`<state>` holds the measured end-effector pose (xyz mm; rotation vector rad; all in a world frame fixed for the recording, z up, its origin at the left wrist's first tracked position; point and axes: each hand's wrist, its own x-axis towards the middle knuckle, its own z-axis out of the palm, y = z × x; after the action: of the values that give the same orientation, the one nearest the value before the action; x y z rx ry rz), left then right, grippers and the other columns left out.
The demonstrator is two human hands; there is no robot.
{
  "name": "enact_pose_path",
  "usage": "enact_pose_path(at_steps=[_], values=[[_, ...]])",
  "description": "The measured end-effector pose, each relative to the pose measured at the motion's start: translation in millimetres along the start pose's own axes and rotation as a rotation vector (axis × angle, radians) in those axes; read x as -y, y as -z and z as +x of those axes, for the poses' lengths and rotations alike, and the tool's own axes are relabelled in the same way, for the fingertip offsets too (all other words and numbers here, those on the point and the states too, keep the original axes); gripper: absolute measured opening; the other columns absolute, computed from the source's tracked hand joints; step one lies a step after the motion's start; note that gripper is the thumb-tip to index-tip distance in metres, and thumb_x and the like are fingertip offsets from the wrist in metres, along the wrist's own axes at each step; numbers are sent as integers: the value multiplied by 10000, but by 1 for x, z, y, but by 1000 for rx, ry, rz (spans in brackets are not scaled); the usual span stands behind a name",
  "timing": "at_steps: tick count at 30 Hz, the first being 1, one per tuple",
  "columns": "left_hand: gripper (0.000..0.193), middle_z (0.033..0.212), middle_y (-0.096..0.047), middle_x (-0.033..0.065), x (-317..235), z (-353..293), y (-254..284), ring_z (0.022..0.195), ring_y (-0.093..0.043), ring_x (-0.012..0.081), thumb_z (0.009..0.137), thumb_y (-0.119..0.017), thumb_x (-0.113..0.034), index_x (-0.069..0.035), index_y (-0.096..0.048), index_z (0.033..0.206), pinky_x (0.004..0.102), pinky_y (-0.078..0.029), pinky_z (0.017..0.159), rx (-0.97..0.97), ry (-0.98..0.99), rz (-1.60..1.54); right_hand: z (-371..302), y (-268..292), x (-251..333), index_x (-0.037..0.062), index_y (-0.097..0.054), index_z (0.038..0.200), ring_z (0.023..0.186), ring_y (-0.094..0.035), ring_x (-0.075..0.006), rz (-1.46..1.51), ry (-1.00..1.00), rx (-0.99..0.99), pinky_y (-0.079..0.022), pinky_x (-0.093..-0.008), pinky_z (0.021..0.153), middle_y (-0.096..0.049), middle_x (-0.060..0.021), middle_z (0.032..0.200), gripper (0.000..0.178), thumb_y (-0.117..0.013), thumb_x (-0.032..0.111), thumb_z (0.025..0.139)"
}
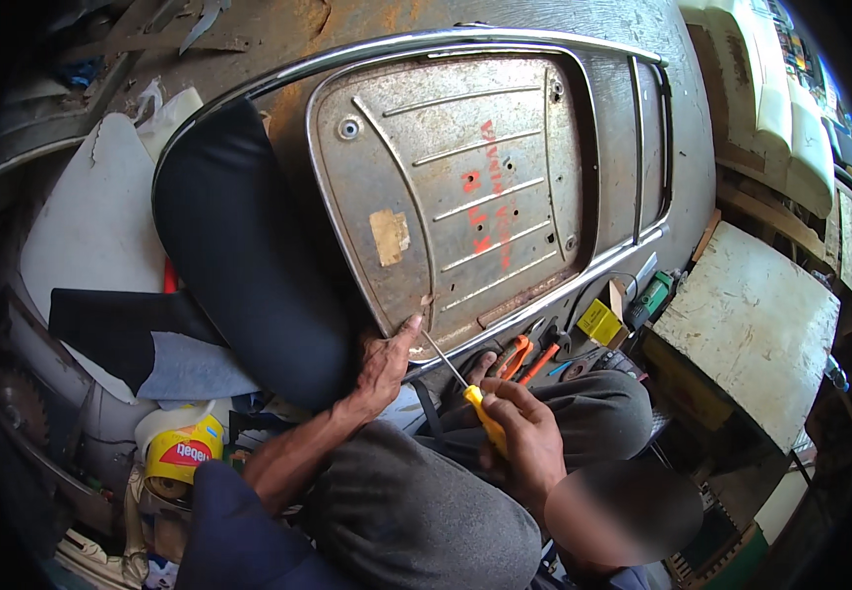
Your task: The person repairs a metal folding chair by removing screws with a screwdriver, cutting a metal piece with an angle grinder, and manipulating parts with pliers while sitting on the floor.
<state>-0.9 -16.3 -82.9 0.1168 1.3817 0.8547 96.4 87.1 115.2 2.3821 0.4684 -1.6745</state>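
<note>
My right hand (526, 431) is closed round the yellow handle of a screwdriver (482, 411). Its thin shaft slants up and left to the near corner of a rusty metal seat pan (490, 197), which has pressed ribs, small holes and red lettering. At that same corner my left hand (387, 369) grips the pan's rim, one finger lying on top by the screwdriver's tip; its other fingers are partly hidden. The pan sits within a chromed tube chair frame (633, 157). Left of it, against the frame, is a black padded cushion (224, 226).
Orange-handled pliers (515, 358), a yellow box (599, 322) and a green power tool (650, 300) lie right of my knees. A worn wooden box (741, 329) stands farther right. At left are a yellow tin (183, 454) and black fabric (121, 329).
</note>
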Motion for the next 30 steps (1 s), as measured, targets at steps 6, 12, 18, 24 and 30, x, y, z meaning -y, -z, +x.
enact_pose_path(at_steps=[6, 12, 18, 24, 30], values=[[467, 1236, -668, 202, -11, -2, -3, 1129, -616, 345, 1014, -576, -376, 17, -646, 1255, 389, -451, 999, -49, -59, 54, 10, 13, -21, 73, -591, 1315, 688, -708, -260, -1023, 901, -111, -566, -403, 554, -675, -181, 1056, 527, -698, 131, 802], [450, 1214, -671, 207, -17, 5, -4, 1130, -620, 326, 992, -609, -351, 32, -648, 1225, 403, -459, 986, -78, 109, 83, -6, -5, -16, 20, -531, 1409, 817, -724, -349, -1353, 754, 12, -588, -425, 595, -635, -208, 1181, 590, -665, 159, 851], [395, 1172, -670, 216, -5, 5, 3, 1132, -616, 326, 995, -574, -303, 49, -635, 1163, 407, -452, 990, -59, -65, 76, 1, -22, -31, 21, -608, 1352, 906, -726, -329, -938, 649, -115, -599, -377, 734, -688, -199, 1038, 499, -679, 35, 858], [312, 1123, -660, 226, -15, 9, 5, 1079, -618, 335, 1005, -502, -214, 46, -610, 1140, 404, -454, 964, -43, 149, 58, 13, -33, -38, -38, -632, 1306, 674, -653, -179, -109, 338, -67, -518, -246, 639, -689, -84, 957, 353, -607, 75, 972], [299, 1129, -653, 236, 12, 6, 17, 1046, -622, 339, 1000, -527, -194, 48, -611, 1154, 400, -464, 949, 65, -175, 471, 11, -5, 8, -30, -571, 1319, 506, -446, -84, 664, -335, 149, -283, -202, 345, -631, -76, 995, 364, -508, 142, 1004]])
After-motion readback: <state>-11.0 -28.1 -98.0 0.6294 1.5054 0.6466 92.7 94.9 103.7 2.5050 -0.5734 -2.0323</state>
